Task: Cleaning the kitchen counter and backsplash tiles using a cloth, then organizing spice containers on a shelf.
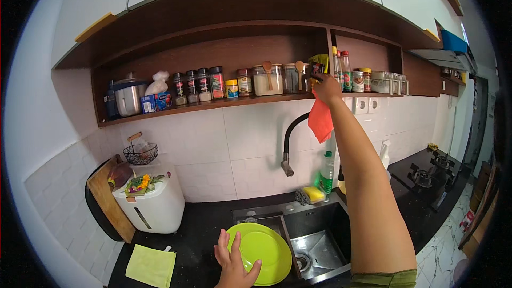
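My right hand is raised to the wooden wall shelf, its fingers curled beside a yellow-and-dark packet. From that hand a red cloth hangs below the shelf edge. A small dark item shows at the fingertips, too hidden to identify. Low in the view, my left hand has its fingers spread and holds nothing. Behind it a lime-green round plate or shallow basin lies over the left part of the steel sink; whether the hand touches it I cannot tell.
Spice jars, canisters and sauce bottles line the shelf. Below curves a black faucet. A yellow sponge and green bottle stand behind the sink. Leftward are a white bin and yellow-green cloth; rightward, a gas hob.
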A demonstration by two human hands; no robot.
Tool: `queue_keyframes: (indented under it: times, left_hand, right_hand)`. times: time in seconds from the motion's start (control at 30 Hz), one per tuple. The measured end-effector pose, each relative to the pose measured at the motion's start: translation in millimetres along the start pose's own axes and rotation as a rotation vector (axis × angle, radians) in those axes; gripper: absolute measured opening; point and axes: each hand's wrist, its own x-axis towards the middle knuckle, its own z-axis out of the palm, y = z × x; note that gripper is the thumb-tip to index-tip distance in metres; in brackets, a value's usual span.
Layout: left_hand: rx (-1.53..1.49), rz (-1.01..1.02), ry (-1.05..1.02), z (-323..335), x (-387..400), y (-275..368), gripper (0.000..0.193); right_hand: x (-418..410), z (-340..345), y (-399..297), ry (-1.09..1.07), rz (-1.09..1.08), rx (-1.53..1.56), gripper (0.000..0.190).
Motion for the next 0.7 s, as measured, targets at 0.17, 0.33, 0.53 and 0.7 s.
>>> queue_keyframes:
  times: [0.17, 0.33, 0.53, 0.7]
  left_hand:
    - [-0.035, -0.056, -0.028, 7, 2, -6, 0.085]
    - [-0.014, -0.086, -0.055, 9, 3, -6, 0.086]
    - [-0.034, -0.113, -0.051, 12, -1, -6, 0.088]
    - [-0.031, -0.143, -0.075, 11, -7, -1, 0.088]
  right_hand:
    - [25, 18, 5, -0.102, 0.059, -0.153, 0.038]
    - [36, 24, -7, -0.144, -0.082, -0.361, 0.039]
    - [22, 21, -17, -0.105, -0.106, -0.370, 0.058]
    - [16, 7, -25, -0.243, -0.001, -0.317, 0.057]
